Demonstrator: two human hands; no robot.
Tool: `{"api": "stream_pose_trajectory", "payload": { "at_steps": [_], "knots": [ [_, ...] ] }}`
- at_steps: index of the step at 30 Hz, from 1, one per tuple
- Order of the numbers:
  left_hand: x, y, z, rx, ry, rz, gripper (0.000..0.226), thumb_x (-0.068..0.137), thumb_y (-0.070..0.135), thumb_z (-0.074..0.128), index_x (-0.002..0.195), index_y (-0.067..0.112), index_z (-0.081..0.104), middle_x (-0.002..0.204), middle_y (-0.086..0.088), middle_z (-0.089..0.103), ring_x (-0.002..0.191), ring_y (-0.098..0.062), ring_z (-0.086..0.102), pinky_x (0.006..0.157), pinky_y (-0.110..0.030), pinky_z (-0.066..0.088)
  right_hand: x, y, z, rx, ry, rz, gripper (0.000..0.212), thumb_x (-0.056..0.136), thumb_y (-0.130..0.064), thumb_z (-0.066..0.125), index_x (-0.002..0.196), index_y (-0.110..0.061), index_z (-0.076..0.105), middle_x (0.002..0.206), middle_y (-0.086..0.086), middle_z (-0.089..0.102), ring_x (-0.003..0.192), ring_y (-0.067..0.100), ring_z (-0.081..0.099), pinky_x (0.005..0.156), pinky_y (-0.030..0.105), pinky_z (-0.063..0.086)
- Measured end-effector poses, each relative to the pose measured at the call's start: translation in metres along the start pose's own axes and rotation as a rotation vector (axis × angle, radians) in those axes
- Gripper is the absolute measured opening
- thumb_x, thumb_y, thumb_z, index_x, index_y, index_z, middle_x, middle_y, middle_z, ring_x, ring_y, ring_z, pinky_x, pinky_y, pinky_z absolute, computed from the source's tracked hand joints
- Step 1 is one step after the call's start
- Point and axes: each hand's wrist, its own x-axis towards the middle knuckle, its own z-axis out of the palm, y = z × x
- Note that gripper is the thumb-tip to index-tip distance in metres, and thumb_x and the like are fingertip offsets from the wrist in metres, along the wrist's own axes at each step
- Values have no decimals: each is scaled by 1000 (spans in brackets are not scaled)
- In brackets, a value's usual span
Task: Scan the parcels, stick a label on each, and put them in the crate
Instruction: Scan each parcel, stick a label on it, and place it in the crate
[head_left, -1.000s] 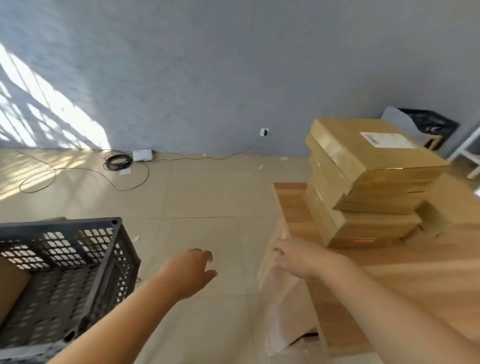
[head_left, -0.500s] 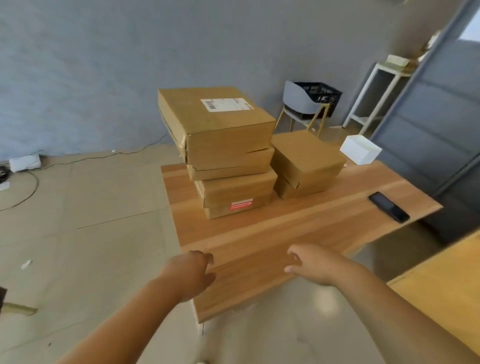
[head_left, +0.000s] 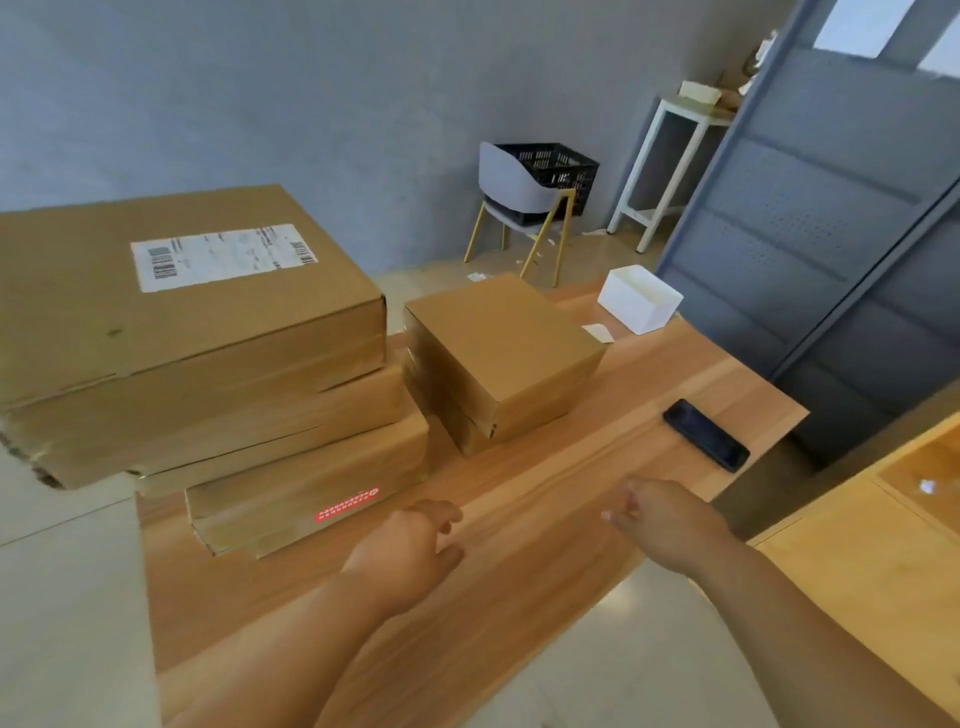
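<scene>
Head view: my left hand (head_left: 410, 551) and right hand (head_left: 660, 519) are loose and empty above the surface (head_left: 571, 483). On it, the top parcel (head_left: 171, 291) of the stack (head_left: 291, 483) seems stiff and bulky; I should hold opposite sides.

I've swung right and closed in on the desk (head_left: 571, 493). The stacked parcels (head_left: 208, 364) loom larger, and my left hand (head_left: 410, 551) and right hand (head_left: 665, 525) now reach over its near edge.

Grey chair (head_left: 511, 182), white side table (head_left: 685, 110)
</scene>
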Motion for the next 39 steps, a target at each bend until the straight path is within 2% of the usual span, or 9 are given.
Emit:
{"api": "stream_pose_trajectory", "payload": {
  "at_steps": [5,9,13,17,21,24,28,34,39],
  "knots": [
    [76,19,2,-59,62,-41,68,88,40,57,145,18,26,141,-3,36,123,-18,45,101,-27,37,70,23,-15,166,148,90,38,91,-40,53,125,-22,53,108,-3,62,95,19,58,78,32,49],
    [119,24,9,-144,35,-238,90,85,50,57,149,12,6,152,-9,19,136,-25,30,108,-32,28,127,41,-14,329,129,86,59,91,-36,59,142,-14,38,132,6,55,114,24,54,83,31,45],
    [147,24,22,-128,6,-345,97,85,53,56,149,13,-4,156,-10,13,140,-26,23,110,-36,29,186,52,-18,372,41,12,79,90,-38,61,150,-9,20,153,10,31,135,27,37,103,34,36],
    [164,32,31,-166,99,-461,94,85,50,57,150,19,-2,155,-6,20,137,-22,31,106,-32,31,239,61,-31,387,-46,-87,87,87,-38,65,152,-13,12,155,7,25,139,27,30,109,38,34],
    [172,52,46,-286,305,-557,83,85,36,61,150,24,10,145,-4,39,126,-21,45,103,-34,39,278,69,-44,439,-118,-302,69,85,-25,70,144,-25,34,147,0,40,132,23,40,102,35,39],
    [178,70,54,-346,441,-611,79,84,35,64,148,27,18,142,-2,42,123,-20,47,98,-31,41,297,81,-47,563,-174,-360,71,83,-21,72,144,-24,35,147,-4,40,133,18,38,100,29,35],
    [185,89,48,-388,624,-554,75,79,45,66,142,36,27,143,7,36,125,-13,43,103,-37,41,314,94,-57,788,-180,-406,78,80,-24,76,145,-33,33,145,-10,42,133,12,38,103,33,35],
    [189,126,10,-419,839,-367,69,76,64,56,138,44,32,139,15,40,128,-11,42,103,-44,42,308,86,-99,1130,-111,-633,61,86,-23,67,140,-36,41,137,-17,53,126,0,48,108,34,38],
    [181,155,-22,-502,913,-150,59,86,54,50,136,24,44,125,-6,56,120,-20,51,98,-48,44,280,83,-142,1157,122,-710,41,90,-35,61,130,-36,53,122,-16,63,111,1,59,93,29,48]
  ]
}}
